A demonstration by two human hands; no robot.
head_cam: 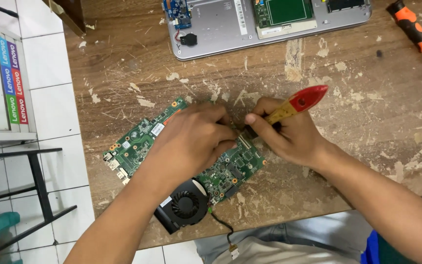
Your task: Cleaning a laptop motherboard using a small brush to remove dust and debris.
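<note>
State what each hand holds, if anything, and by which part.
The right hand holds a brush with a red-tipped wooden handle, its grip low on the handle near the bristles. The left hand presses on the green circuit board, grasping nothing visible.

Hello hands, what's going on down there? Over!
Left hand pressing green circuit board. Right hand gripping red-tipped wooden brush over it. Black fan at board's near edge.

A worn wooden table (367, 98) with flaking paint fills the view. At nine o'clock lies a white tiled floor (50, 98); a black metal rack (35, 171) stands at eight o'clock.
</note>
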